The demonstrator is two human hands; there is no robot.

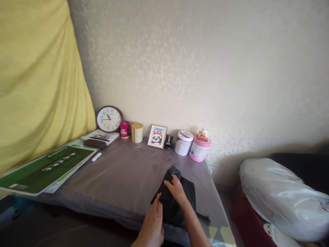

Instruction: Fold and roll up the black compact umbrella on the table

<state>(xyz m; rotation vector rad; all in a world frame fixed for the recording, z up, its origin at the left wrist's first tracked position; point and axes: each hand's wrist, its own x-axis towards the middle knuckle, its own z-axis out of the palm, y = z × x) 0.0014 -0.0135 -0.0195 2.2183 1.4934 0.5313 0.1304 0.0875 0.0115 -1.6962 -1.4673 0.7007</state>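
A limp black item (188,192), looking like a bag or folded sheet of thin fabric, lies at the near right part of the table. Its exact kind cannot be told. My left hand (154,218) is at its left edge, fingers pressed together with the edge between them. Across its upper part, my right hand (177,190) has thumb and fingers bent onto the material, pinching a fold. A narrow black strip (203,217) sticks out at the right. My right forearm hides part of the item.
Along the wall stand a clock (110,119), a pink can (124,129), a yellow tin (137,133), a framed panda picture (156,136), a white tub (183,143) and a pink-lidded tub (199,147). A green board (51,168) lies left; a white plastic bag (280,195) sits right of the table.
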